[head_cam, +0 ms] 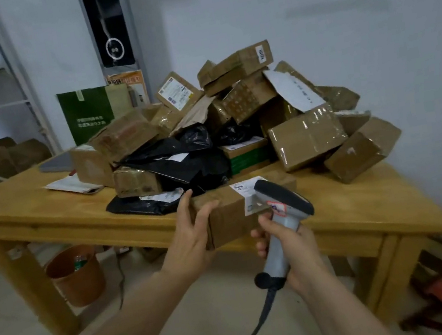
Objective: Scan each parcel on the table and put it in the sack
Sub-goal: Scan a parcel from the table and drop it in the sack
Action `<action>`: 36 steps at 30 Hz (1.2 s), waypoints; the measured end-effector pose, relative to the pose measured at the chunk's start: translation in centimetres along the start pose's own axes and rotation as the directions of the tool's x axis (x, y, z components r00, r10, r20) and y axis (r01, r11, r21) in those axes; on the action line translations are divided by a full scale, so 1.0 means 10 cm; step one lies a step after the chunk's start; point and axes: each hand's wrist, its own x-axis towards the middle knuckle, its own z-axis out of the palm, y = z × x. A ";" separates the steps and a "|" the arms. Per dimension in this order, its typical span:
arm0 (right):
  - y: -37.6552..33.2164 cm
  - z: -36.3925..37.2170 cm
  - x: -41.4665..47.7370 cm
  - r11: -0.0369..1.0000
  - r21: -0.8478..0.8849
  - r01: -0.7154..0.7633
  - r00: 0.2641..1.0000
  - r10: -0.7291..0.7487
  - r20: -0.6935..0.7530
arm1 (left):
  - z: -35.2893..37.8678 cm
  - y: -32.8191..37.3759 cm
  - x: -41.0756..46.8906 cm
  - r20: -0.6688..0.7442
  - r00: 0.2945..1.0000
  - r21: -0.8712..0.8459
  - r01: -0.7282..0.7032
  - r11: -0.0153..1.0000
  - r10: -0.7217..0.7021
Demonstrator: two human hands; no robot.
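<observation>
At table edge: left hand (193, 237) half-open gripping box (231, 215); right hand (294, 254) fisted round scanner (283, 209).

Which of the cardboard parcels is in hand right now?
The brown box at the table's near edge: left hand grips its end, scanner at its label; the others sit piled behind.

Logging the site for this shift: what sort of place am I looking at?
Probably a small parcel sorting or pickup room: a heap of taped cardboard parcels and black mailer bags on a wooden table, and a handheld barcode scanner in the right hand.
</observation>
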 end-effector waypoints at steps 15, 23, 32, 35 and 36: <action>-0.03 -0.34 -0.08 0.990 -0.140 0.004 1.000 -0.006 -0.015 | -0.15 0.23 0.23 0.003 0.988 -0.103 0.155 0.982 -0.156; 0.03 -0.35 -0.18 0.966 -0.258 0.025 1.000 -0.020 0.022 | -0.23 -0.07 0.07 0.033 0.997 0.123 -0.074 0.990 0.071; -0.04 -0.34 -0.12 0.966 -0.254 0.038 0.999 -0.028 0.043 | 0.02 0.07 0.03 0.214 0.929 -0.202 0.345 0.916 -0.303; -0.05 -0.36 -0.09 0.963 -0.267 0.033 0.999 -0.023 0.040 | 0.08 0.18 0.09 0.259 0.880 -0.297 0.464 0.835 -0.398; -0.05 -0.37 -0.09 0.962 -0.272 0.030 0.999 -0.022 0.035 | 0.10 0.22 0.12 0.272 0.866 -0.302 0.491 0.817 -0.420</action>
